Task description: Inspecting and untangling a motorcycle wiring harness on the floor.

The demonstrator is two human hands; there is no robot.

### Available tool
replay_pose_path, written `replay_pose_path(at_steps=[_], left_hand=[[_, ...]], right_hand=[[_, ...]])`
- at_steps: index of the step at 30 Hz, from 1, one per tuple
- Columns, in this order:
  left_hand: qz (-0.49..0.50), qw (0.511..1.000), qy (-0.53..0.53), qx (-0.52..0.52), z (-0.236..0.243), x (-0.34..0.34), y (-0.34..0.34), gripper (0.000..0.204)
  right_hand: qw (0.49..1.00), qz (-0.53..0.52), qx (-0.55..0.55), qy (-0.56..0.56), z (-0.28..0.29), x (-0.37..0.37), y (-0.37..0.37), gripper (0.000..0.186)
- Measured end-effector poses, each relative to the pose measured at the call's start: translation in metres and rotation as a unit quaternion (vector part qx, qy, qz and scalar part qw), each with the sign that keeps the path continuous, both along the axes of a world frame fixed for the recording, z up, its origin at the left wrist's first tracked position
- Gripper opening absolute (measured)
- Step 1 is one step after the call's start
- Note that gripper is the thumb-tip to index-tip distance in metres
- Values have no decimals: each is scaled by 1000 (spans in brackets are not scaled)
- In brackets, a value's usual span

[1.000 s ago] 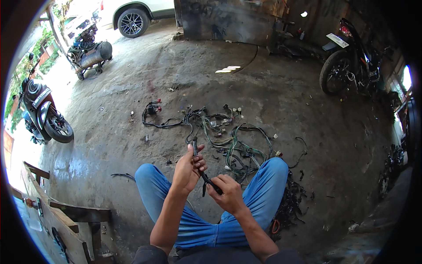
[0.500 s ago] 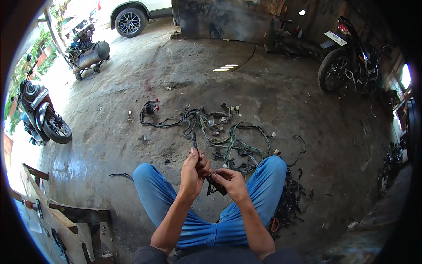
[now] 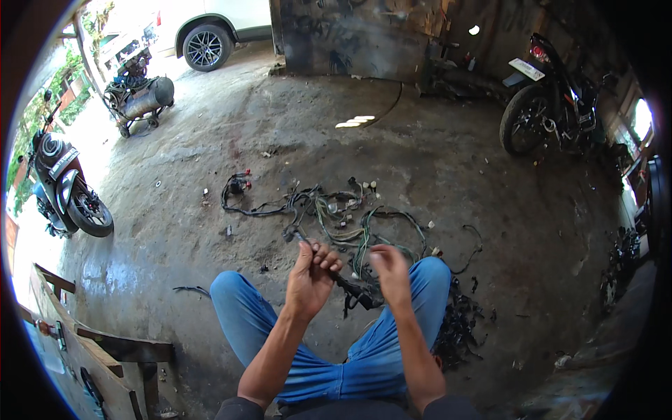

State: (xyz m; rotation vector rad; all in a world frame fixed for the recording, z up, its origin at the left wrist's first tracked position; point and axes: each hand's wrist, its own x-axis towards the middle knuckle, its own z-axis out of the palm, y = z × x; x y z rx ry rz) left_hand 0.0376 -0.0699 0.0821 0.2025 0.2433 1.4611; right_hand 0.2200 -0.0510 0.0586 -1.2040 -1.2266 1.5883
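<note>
My left hand [image 3: 311, 276] is closed around a dark, wrapped cable of a wiring harness. The cable's upper end points toward the loose wires on the floor. Below that hand, a black strip-like piece [image 3: 360, 297] hangs from the cable over the gap between my knees. My right hand [image 3: 392, 274] is raised just right of it, near my right knee, apart from my left hand. Motion smears its fingers, so I cannot make out whether they hold anything. Beyond my hands lies the wiring harness [image 3: 364, 234], with green and black wires and several pale connectors.
Black scraps [image 3: 458, 329] are heaped beside my right knee. A wooden bench [image 3: 126, 341] stands at the lower left. One motorbike [image 3: 73, 185] is at left, another motorbike [image 3: 535, 115] at far right. An air compressor [image 3: 143, 101] and a white car [image 3: 231, 24] stand farther back.
My right hand has moved up and right, away from the cable by my left hand. The hanging black piece has shifted to the right and now shows more fully.
</note>
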Motion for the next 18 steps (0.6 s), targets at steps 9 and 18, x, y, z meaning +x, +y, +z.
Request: replay_pose_path(at_steps=[9,18], left_hand=[[6,975,209,81,-7,4,35,14],[47,966,253,30,19,5,10,14]], right_hand=[[983,-46,-32,174,26,-50,-97,43],[894,-211,-60,390,5,-66,-43,32]])
